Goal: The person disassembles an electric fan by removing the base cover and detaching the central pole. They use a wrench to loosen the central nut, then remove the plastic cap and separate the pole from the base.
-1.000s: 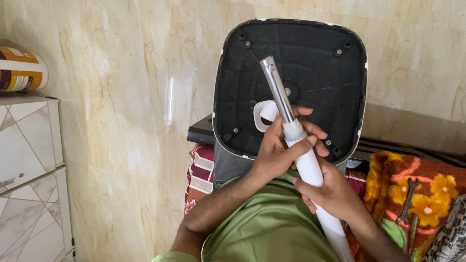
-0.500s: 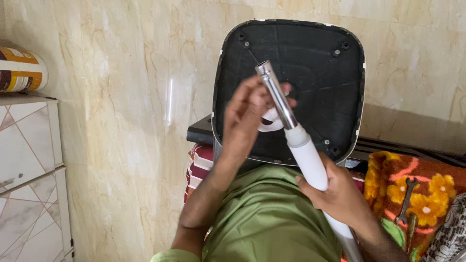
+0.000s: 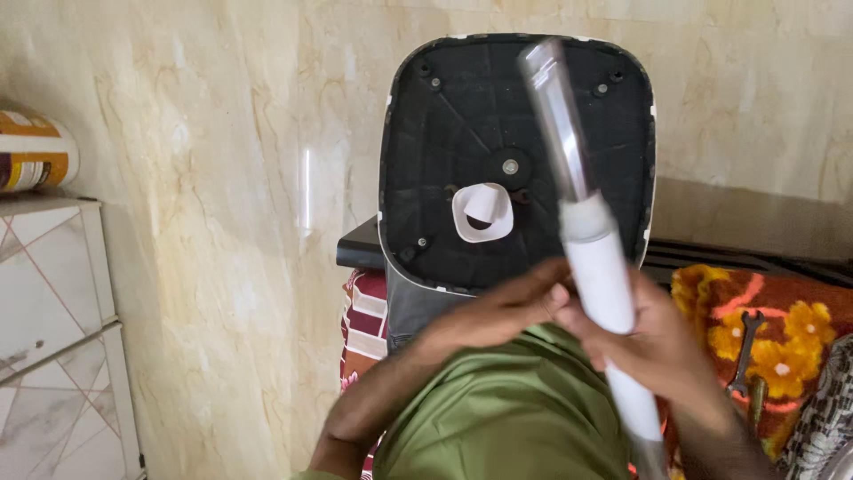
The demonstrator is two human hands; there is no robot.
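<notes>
Head view | black base plate (image 3: 444,213) stands upright against the marble wall, white socket (image 3: 482,212) at its centre | white pole (image 3: 600,276) with metal tip slants in front of it | right hand (image 3: 662,347) wrapped round the pole | left hand (image 3: 498,311) touches it with fingertips, grip blurred, cannot tell | wrench (image 3: 742,356) lies on the flowered cloth (image 3: 782,329)
</notes>
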